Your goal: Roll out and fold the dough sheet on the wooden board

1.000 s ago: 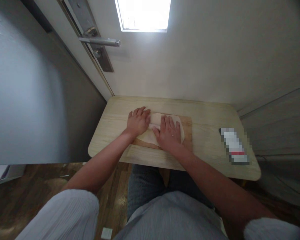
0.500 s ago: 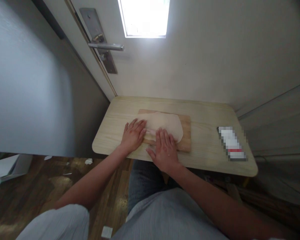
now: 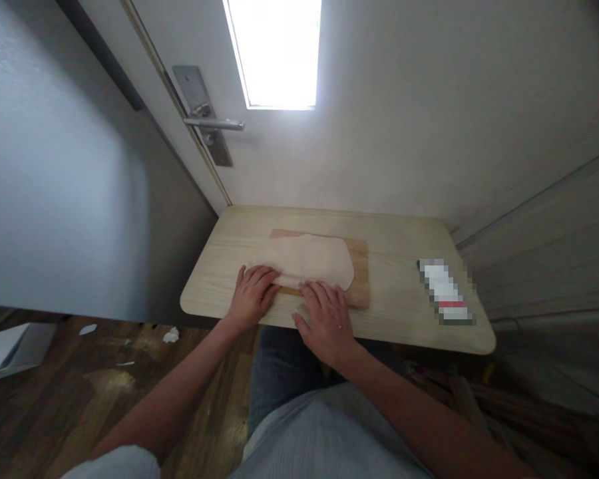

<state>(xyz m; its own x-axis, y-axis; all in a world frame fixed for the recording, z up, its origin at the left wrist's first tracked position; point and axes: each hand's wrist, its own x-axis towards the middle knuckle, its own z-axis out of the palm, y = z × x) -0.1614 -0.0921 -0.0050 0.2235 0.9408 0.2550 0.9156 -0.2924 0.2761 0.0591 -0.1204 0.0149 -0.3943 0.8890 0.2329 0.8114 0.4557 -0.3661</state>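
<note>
A wide, thin sheet of pale dough (image 3: 312,256) lies over a wooden board (image 3: 360,266), its left end reaching past the board. Along the near side, its edge looks folded or rolled into a narrow strip. My left hand (image 3: 251,293) rests at the left end of that strip, fingers laid over it and slightly bent, thumb apart. Toward the right end, my right hand (image 3: 327,319) has its fingers on the same edge, with the thumb out to the left. Neither palm closes around the dough. The fingers hide parts of the near edge.
Board and dough are on a small light wood table (image 3: 399,253) with rounded corners. A blurred-out flat object (image 3: 446,293) lies at its right. A door with a metal handle (image 3: 214,124) stands behind. Paper scraps (image 3: 170,334) and a white box (image 3: 22,349) lie on the floor.
My hands have moved slightly nearer to me along the dough's near edge, and the left fingers are more bent. More of the sheet shows. The camera view has tilted up a little.
</note>
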